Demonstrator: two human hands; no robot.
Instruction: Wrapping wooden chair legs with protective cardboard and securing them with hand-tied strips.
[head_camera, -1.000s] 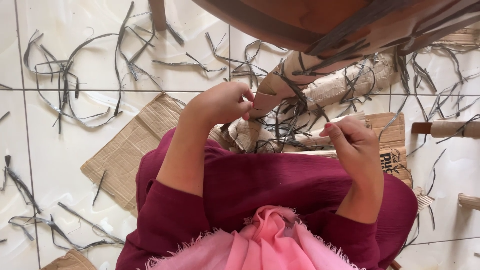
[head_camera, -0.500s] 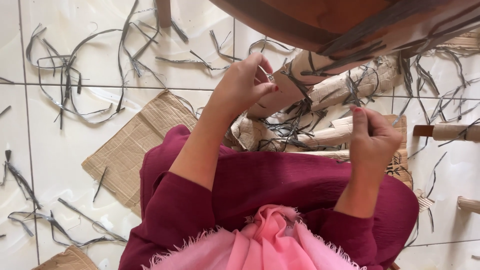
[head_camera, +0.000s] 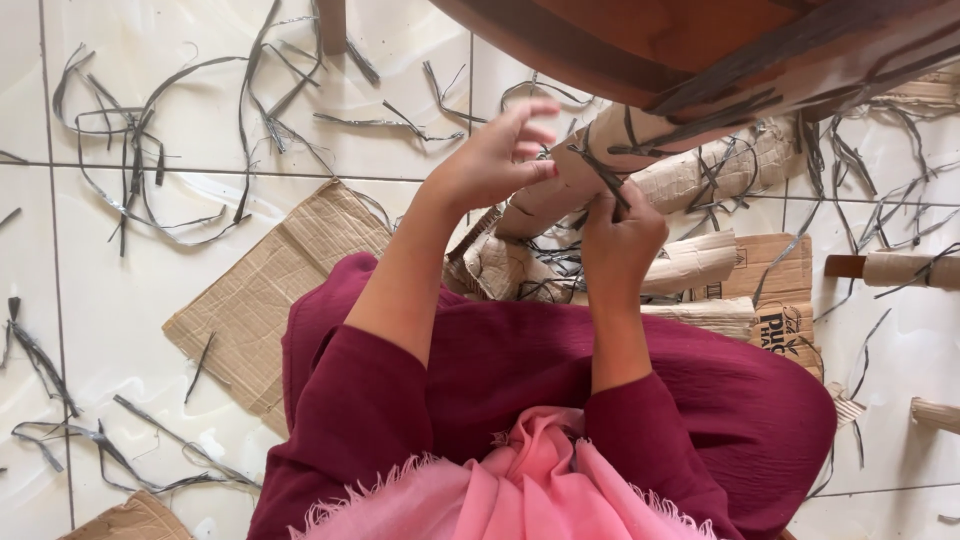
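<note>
White tiled floor (head_camera: 130, 290), littered with grey strips (head_camera: 150, 150) and flat cardboard (head_camera: 260, 290). Right hand (head_camera: 620, 240), having crossed inward, is now pinching a grey strip (head_camera: 600, 165) against the cardboard roll (head_camera: 600, 160) beside the wooden chair (head_camera: 700, 40); left hand (head_camera: 490, 165) is bracing the roll, fingers spread.

This looks like a home turned into a craft workspace. The floor (head_camera: 150, 290) is glossy white tile, littered with grey strips (head_camera: 130, 150), flattened cardboard (head_camera: 260, 290) and rolled cardboard tubes (head_camera: 700, 170). A brown wooden chair (head_camera: 700, 40) stands over the mess, and the work goes on at floor level.
</note>
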